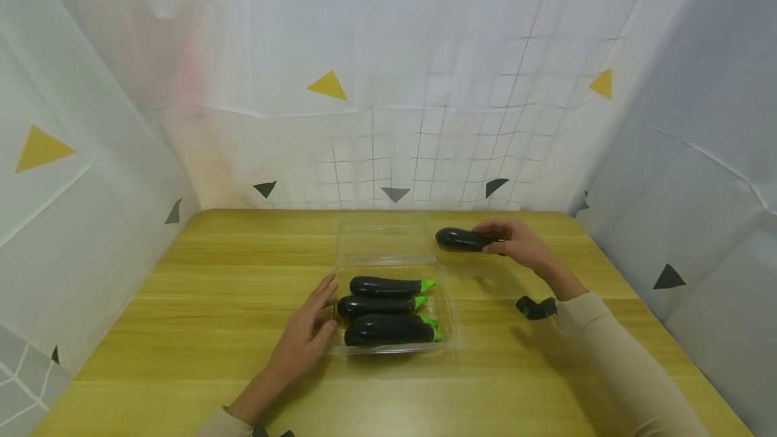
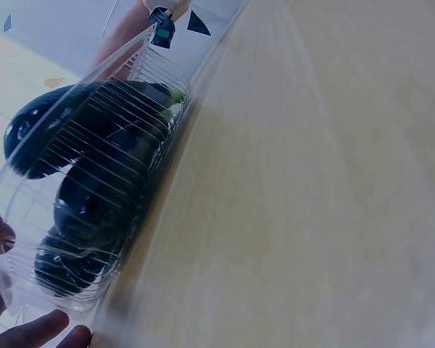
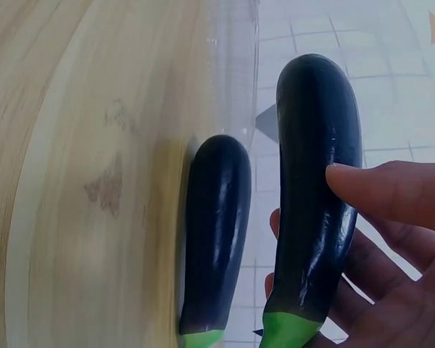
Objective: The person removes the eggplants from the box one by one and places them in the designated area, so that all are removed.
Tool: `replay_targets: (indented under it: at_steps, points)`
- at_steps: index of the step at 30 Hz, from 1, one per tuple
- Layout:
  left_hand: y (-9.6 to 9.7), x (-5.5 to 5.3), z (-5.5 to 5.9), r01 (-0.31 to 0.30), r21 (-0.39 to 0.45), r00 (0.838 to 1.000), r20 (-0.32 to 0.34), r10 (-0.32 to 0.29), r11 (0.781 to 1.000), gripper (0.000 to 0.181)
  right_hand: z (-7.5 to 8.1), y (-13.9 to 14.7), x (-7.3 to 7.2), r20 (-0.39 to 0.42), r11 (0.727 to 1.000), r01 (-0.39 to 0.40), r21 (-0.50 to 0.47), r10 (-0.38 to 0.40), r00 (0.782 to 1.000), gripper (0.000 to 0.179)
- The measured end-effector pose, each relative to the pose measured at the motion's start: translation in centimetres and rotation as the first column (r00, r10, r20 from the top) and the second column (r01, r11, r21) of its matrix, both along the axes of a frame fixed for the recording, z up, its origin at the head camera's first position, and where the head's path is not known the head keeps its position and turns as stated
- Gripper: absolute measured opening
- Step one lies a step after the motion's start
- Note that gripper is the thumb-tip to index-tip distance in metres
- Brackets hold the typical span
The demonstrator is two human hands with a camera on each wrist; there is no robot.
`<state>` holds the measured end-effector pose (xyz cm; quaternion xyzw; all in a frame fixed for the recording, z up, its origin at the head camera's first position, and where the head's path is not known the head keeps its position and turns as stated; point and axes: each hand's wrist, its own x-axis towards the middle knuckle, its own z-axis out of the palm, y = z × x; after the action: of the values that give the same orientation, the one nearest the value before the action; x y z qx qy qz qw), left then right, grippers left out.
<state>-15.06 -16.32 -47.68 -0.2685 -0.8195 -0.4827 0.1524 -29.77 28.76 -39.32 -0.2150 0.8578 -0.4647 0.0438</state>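
My right hand (image 1: 516, 243) holds a dark purple eggplant (image 3: 315, 167) with a green stem end, thumb on one side and fingers around the other. A second eggplant (image 3: 219, 232) lies on the table just beyond it in the right wrist view. In the head view, one eggplant (image 1: 461, 239) shows beside the right fingertips. A clear plastic clamshell box (image 1: 449, 302) sits in the middle with several eggplants (image 1: 388, 330) lying side by side, green ends to the right. My left hand (image 1: 303, 332) rests at the box's left edge, fingers extended; its fingertips (image 2: 40, 330) are right at the plastic.
The box's clear lid (image 1: 384, 238) is folded back flat toward the rear of the wooden table (image 1: 231, 315). White sheets with yellow and dark triangles (image 1: 330, 85) enclose the back and both sides. A black camera (image 1: 537, 307) is worn at the right wrist.
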Motion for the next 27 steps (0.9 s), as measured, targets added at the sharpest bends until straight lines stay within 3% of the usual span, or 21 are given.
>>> replay_targets:
  at_steps: [18,27]
  points:
    - [0.0,0.1,0.2,-0.007,0.001,1.000,0.012,0.007,1.000,0.070,-1.2,0.5,-1.3,0.000,1.000,0.026,0.017,-0.026,1.000,0.042]
    - [0.1,0.1,0.2,-0.005,0.000,1.000,0.009,0.005,1.000,0.069,-2.1,0.5,-1.4,-0.034,1.000,0.001,0.031,0.000,0.999,0.043]
